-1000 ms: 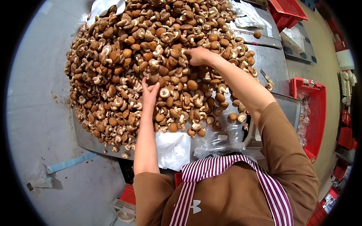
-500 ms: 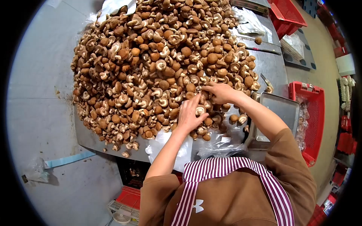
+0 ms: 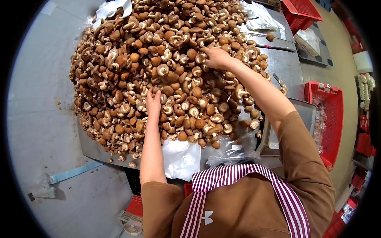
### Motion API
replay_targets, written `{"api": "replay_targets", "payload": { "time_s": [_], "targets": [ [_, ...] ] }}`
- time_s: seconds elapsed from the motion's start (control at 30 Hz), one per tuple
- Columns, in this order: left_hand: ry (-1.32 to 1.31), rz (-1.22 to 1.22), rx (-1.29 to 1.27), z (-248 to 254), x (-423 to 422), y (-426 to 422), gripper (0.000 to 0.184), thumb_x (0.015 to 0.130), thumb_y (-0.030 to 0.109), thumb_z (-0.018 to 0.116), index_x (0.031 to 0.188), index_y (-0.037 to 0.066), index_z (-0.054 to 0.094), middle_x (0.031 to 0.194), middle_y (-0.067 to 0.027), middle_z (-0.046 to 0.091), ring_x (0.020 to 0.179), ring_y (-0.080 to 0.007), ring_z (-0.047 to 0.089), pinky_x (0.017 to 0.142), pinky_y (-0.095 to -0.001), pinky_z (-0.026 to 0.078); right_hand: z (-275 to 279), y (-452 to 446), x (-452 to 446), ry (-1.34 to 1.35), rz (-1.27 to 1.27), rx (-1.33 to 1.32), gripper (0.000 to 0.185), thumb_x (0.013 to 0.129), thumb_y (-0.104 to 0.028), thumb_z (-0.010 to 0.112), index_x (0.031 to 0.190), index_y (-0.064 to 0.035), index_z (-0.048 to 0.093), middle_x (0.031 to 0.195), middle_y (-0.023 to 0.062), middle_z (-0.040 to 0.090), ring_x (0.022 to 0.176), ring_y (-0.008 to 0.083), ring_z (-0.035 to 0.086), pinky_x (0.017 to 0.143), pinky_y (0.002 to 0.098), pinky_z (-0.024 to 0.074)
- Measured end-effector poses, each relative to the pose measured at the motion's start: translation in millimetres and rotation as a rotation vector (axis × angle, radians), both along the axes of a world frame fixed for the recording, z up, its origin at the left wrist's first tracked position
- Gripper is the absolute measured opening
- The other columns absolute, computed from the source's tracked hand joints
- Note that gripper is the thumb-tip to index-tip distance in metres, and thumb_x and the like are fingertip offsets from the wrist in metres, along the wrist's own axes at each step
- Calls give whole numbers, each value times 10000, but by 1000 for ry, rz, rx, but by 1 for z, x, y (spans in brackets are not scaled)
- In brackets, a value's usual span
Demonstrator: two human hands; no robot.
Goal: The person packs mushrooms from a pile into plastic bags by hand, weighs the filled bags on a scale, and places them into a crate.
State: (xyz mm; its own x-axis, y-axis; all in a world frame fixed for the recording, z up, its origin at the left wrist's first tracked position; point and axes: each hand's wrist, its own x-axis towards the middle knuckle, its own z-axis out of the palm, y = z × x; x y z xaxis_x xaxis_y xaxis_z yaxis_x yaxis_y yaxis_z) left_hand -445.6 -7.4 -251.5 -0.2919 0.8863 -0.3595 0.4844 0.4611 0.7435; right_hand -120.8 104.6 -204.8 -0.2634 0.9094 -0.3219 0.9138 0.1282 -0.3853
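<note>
A large heap of brown-capped shiitake mushrooms (image 3: 174, 75) covers the metal table, many showing pale gills and stems. My left hand (image 3: 153, 104) reaches into the left-middle of the heap, its fingers a little apart and the tips among the mushrooms. Farther up and to the right, my right hand (image 3: 217, 58) has its thumb and fingers around a mushroom (image 3: 201, 58) with a pale underside; some fingertips are hidden. In front of the heap lie a white plastic bag (image 3: 180, 156) with a small label and a clear plastic bag (image 3: 228, 152).
A metal tray (image 3: 278, 139) stands at the right table edge, beside a red crate (image 3: 331, 119) holding clear packages. A knife (image 3: 280, 82) and a dark rod (image 3: 276, 48) lie right of the heap. White bags (image 3: 260, 18) and another red crate (image 3: 300, 14) are farther back.
Both hands have moved apart and away from my body, the left to the left and the right farther up the heap. Mushrooms at the near edge have shifted, and more of the white bag shows.
</note>
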Motion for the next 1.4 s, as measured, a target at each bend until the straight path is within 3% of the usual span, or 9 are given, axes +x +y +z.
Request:
{"api": "replay_targets", "payload": {
  "time_s": [0.13, 0.27, 0.53, 0.7, 0.97, 1.17, 1.23, 1.33, 1.4],
  "targets": [
    [-93, -74, 164, -16, 9, 6, 557, 952, 234, 613, 1456, 88, 428, 1224, -147, 615, 1030, -223, 599, 898, -341, 471, 11, -6, -34, -65, 31, -128, 891, 775, -306, 679, 1543, -158, 253, 1339, 186, 568, 1221, 336, 561, 1005, 436, 474],
    [-233, -78, 26, -21, 23, -2, 643, 927, 182, 654, 1495, 120, 359, 1060, -118, 662, 968, -186, 623, 857, -318, 492, -20, -2, -39, -13, 26, -155, 913, 748, -261, 702, 1540, -153, 261, 1286, 203, 603, 1164, 350, 601, 959, 430, 502],
    [-426, -205, 176, -26, 63, -36, 581, 892, 68, 679, 1434, 104, 471, 1323, -115, 584, 1188, -194, 567, 987, -333, 478, 5, -69, -31, -54, 252, -180, 723, 775, -148, 649, 1464, -179, 434, 1377, 193, 515, 1209, 343, 571, 963, 434, 508],
    [96, -592, 161, 15, 100, -84, 650, 818, 182, 736, 1424, 161, 500, 1430, -135, 510, 1326, -306, 474, 1097, -429, 400, 3, -123, -12, 59, 307, -155, 787, 750, -149, 739, 1471, -198, 427, 1402, 210, 478, 1198, 361, 577, 975, 443, 507],
    [206, -783, 358, 26, 111, -157, 531, 830, 167, 707, 1348, 155, 589, 1407, -158, 500, 1378, -358, 361, 1125, -494, 312, 2, -215, 35, 257, 143, -18, 524, 855, -172, 598, 1374, -203, 530, 1429, 208, 448, 1137, 387, 601, 968, 467, 486],
    [149, -558, 456, 31, 94, -169, 176, 872, 86, 651, 1032, 82, 724, 1162, -102, 658, 1206, -303, 549, 1048, -432, 425, 26, -259, 58, 313, -126, 48, 470, 850, -141, 583, 1319, -131, 563, 1506, 177, 387, 1240, 365, 539, 1032, 452, 455],
    [172, -430, 424, 8, 76, -151, 137, 907, 109, 631, 1012, 76, 712, 1086, -95, 665, 1168, -259, 564, 1023, -422, 442, 25, -273, 66, 408, -131, 201, 397, 867, -133, 569, 1260, -86, 592, 1405, 175, 491, 1215, 355, 552, 1027, 429, 458],
    [322, -233, 361, 25, 56, -98, 232, 932, 155, 611, 1146, 76, 654, 1188, -110, 612, 1145, -248, 573, 990, -424, 462, 20, -292, 71, 579, -308, 98, 306, 891, -154, 569, 1171, -41, 618, 1125, 160, 617, 1105, 315, 598, 1005, 392, 462],
    [467, -195, 349, 19, 41, -58, 351, 934, 186, 617, 1267, 77, 594, 1292, -134, 553, 1159, -289, 574, 981, -413, 472, 14, -303, 69, 579, -318, 70, 298, 898, -166, 565, 1160, -36, 620, 1135, 154, 620, 1110, 300, 599, 995, 404, 465]
  ]
}}
